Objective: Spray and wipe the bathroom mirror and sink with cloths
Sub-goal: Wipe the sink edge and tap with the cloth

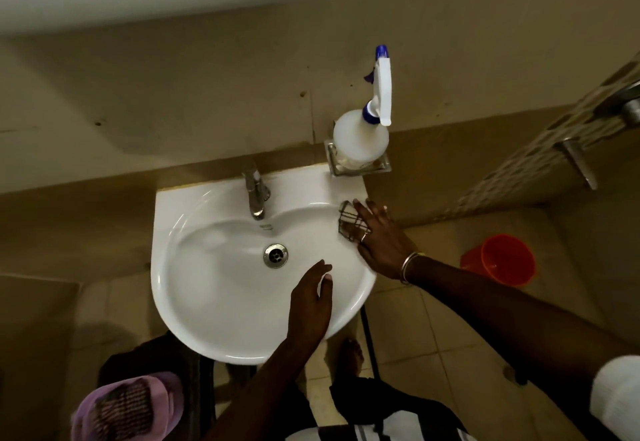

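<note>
My right hand [377, 238] lay flat with fingers straight and spread, pressing a white cloth with thin dark check lines [349, 221] onto the right rim of the white ceramic sink [207, 319], curled round nothing. My left hand [310, 298] was over the front of the basin, fingers loosely extended and empty. The chrome tap [255, 194] stood at the back, with the round metal drain [275, 255] below it. The white plastic spray bottle with a blue-and-white trigger [360, 142] stood upright in a metal holder [382, 166] just beside the sink's back right corner. An orange plastic bucket [498, 260] sat on the tiled floor to the right.
</note>
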Tool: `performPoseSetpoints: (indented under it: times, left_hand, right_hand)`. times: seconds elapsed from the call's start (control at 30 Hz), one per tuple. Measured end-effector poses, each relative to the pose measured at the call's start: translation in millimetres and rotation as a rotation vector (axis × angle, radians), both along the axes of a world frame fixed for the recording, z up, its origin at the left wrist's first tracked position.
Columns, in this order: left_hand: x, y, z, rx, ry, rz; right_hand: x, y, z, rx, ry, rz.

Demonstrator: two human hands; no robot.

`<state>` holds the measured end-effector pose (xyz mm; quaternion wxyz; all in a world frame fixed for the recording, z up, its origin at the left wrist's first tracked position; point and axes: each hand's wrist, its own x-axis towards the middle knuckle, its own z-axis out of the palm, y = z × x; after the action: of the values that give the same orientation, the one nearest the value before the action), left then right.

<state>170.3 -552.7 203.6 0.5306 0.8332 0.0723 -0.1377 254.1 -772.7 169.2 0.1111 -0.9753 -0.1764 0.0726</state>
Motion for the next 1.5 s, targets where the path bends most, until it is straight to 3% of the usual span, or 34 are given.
performPoseSetpoints:
  times: [0.23,0.43,0.67,0.83,1.17,1.5]
  left_hand:
    - [1,25,-1,0.002,-0.001,0.108]
    - [-4,60,-4,0.024,-0.004,0.197]
    - [-8,98,-5,0.065,-0.024,0.247]
    - [-8,112,-8,0.060,-0.029,0.251]
    - [-2,124,-13,-0.001,-0.011,0.263]
    - [4,120,-13,-0.008,0.043,0.236]
  right_hand:
    - [61,46,-1,-0.036,-0.089,-0.344]
    - [87,121,-2,-0.008,-0.094,-0.399]
    - [95,176,-13,0.048,-0.061,-0.204]
    - [81,160,-19,0.010,-0.197,-0.065]
    - [97,108,-5,-0.458,-0.328,0.700]
    - [98,110,-12,-0.356,0.072,0.629]
